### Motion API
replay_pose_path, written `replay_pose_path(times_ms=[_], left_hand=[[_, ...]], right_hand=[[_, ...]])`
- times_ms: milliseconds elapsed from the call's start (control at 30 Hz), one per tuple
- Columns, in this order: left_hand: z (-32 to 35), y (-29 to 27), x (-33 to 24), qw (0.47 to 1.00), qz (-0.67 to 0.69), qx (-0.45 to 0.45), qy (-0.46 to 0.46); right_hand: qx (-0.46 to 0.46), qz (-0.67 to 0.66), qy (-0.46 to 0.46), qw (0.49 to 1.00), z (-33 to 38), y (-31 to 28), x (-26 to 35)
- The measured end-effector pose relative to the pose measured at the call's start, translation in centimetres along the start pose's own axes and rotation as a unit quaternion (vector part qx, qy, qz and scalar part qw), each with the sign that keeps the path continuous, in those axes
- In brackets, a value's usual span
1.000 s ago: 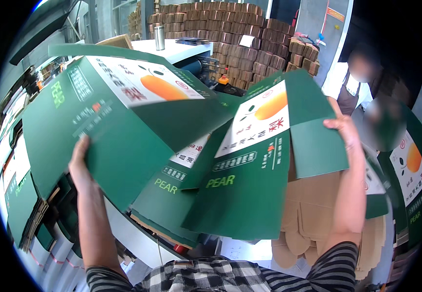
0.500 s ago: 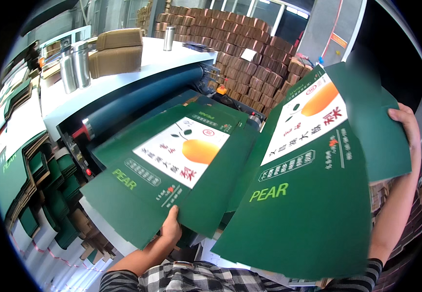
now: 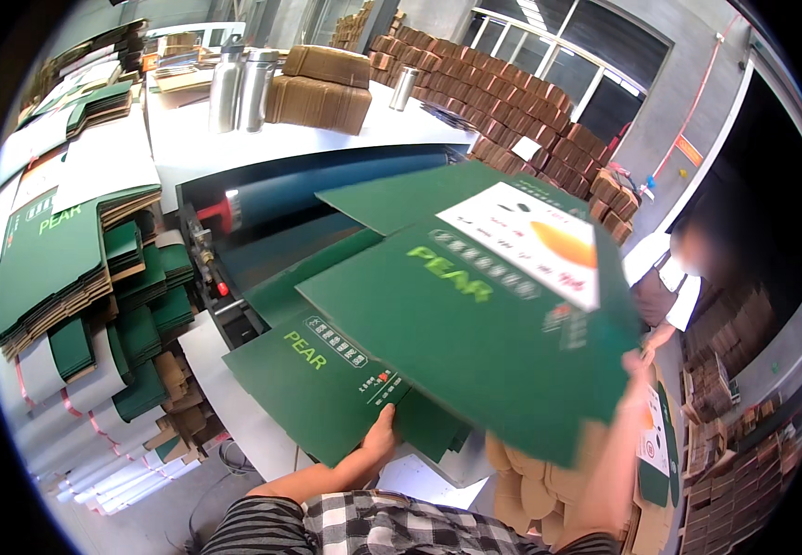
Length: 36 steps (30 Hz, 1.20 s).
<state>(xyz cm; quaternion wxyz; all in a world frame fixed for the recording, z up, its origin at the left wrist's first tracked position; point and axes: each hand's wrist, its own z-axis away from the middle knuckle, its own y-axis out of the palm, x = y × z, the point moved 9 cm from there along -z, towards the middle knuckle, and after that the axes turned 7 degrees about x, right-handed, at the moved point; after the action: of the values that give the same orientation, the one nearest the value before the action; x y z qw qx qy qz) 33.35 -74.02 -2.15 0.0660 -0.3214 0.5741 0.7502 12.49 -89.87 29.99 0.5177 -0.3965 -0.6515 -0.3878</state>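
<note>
My left hand (image 3: 380, 435) grips the near edge of a green printed cardboard sheet (image 3: 276, 393), its thumb on top. That sheet lies at the front of a machine with a dark blue roller (image 3: 327, 190). My right hand (image 3: 638, 372), blurred, holds the right edge of another green carton sheet (image 3: 438, 333). This one is tilted over the lower sheet and hides much of it. A white panel with a yellow fruit picture (image 3: 540, 236) is printed on the upper sheet.
Stacked green carton sheets (image 3: 58, 268) stand at the left. Two steel flasks (image 3: 227, 92) and brown cardboard bundles (image 3: 322, 97) rest on the white table (image 3: 188, 153). A person (image 3: 665, 287) stands at the right. Brown blanks (image 3: 521, 481) are near my right forearm.
My right hand has swung its sheet leftward from the right side, over the lower sheet. My left hand stays on the lower sheet's edge. The view has shifted, and a person now shows at right.
</note>
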Motion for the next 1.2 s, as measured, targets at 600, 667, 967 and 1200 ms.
replay_pose_path(times_ms=[600,667,967,1200], left_hand=[[7.3,3.5,-0.1,0.992,-0.009,0.047,-0.118],[8.6,4.4,0.6,0.980,-0.040,0.059,-0.187],[8.7,6.6,-8.3,0.864,-0.396,0.269,-0.155],[1.0,0.0,-26.2,0.792,-0.566,-0.107,0.200]], right_hand=[[-0.098,-0.094,0.288,0.948,6.0,5.5,-29.1],[-0.064,-0.119,0.315,0.939,5.3,5.7,-29.2],[-0.023,-0.064,0.297,0.952,5.2,5.0,-29.6],[0.022,-0.149,0.317,0.936,5.8,6.9,-29.5]])
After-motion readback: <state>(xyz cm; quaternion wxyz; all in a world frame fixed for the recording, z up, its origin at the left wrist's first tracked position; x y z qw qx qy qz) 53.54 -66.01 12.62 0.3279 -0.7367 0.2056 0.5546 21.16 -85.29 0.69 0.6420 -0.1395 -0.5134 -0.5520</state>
